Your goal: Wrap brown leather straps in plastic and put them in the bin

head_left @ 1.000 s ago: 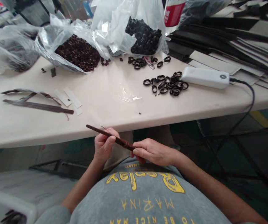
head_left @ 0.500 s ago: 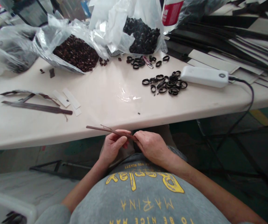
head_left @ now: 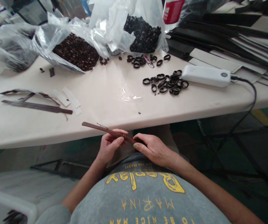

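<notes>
A narrow dark brown leather-like strap (head_left: 94, 126) is held in front of my lap, slanting up to the left over the table's front edge. Thin loose threads stick up from its upper side. My left hand (head_left: 110, 144) pinches the middle of the strap between thumb and fingers. At its right, lower part my right hand (head_left: 151, 147) is closed on the same strap, thumb on top. The strap's right end is hidden by that hand. Similar brown straps (head_left: 38, 107) lie on the table at the left, beside pale strips (head_left: 72, 97).
Behind stand plastic bags of small brown loops (head_left: 76, 53) and black loops (head_left: 143, 34). Loose black rings (head_left: 171, 82) lie near a white corded device (head_left: 206, 75) and a small pink cutter (head_left: 148, 61). Black and white sheets (head_left: 232, 40) are stacked at the right of the table (head_left: 106, 96).
The strap has turned so its broad face shows more, and its left end has shifted slightly up and left. My right thumb now rests visibly on it.
</notes>
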`<state>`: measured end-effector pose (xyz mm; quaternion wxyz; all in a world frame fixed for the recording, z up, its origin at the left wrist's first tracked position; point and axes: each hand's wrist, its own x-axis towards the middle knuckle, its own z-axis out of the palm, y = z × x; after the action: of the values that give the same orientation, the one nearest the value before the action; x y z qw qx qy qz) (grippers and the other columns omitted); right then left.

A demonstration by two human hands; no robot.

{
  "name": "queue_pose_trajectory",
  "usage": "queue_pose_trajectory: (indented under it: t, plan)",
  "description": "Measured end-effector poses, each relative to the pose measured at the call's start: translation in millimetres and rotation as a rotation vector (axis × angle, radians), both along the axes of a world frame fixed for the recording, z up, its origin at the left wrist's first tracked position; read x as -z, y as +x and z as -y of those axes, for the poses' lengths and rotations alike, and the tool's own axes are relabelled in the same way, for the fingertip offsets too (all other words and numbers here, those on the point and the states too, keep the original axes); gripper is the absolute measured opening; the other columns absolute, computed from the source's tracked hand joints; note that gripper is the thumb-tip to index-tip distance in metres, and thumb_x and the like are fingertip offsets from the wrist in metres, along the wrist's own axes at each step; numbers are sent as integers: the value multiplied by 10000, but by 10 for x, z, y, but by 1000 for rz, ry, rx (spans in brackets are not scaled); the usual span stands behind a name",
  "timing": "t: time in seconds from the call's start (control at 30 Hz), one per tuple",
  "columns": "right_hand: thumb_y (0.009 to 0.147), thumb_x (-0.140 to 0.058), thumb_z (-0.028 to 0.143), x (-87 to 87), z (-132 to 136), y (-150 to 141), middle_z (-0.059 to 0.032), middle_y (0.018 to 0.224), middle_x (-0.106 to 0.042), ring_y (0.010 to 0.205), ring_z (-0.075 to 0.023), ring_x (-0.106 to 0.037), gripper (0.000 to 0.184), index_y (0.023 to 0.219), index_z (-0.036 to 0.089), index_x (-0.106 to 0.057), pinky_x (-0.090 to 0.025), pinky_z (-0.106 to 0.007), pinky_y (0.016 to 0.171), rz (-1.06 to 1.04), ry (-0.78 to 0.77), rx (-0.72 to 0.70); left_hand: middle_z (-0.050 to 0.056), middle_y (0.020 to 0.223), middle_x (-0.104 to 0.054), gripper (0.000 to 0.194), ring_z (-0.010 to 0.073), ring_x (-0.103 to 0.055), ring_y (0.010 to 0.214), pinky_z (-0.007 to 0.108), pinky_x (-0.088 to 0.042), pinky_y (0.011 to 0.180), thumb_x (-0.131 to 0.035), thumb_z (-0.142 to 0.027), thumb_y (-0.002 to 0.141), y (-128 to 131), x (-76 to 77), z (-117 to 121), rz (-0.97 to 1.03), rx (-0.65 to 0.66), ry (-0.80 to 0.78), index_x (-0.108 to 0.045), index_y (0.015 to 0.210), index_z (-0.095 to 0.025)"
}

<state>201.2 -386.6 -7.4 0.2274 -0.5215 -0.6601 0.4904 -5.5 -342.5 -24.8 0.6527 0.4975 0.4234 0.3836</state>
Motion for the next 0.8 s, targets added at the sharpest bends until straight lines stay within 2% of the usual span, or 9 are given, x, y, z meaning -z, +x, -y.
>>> queue_pose_trajectory:
  t: [0.13,0.53,0.8]
  plan:
    - [975,-537,335,3,-1,17,-44,953,-705,835,-184,-629,220,1053,179,-672,-421,-278,711,-10,-12,17,48,797,-732,211,141,-609,627,231,-520,585,-754,-330,775,1,-16,-6,-18,32,-4,-787,924,-185]
    - [956,-585,318,79,5,51,-36,882,-696,770,-165,-609,179,982,167,-677,-399,-263,688,33,50,17,40,828,-725,201,132,-607,628,231,-516,586,-732,-322,784,47,55,16,-34,16,-17,-776,918,-179]
    - [960,-556,320,145,10,82,-39,864,-689,754,-170,-602,192,970,167,-671,-386,-266,667,32,22,12,28,750,-711,249,125,-591,589,229,-494,574,-743,-384,774,78,62,-26,-75,38,-75,-770,907,-175]
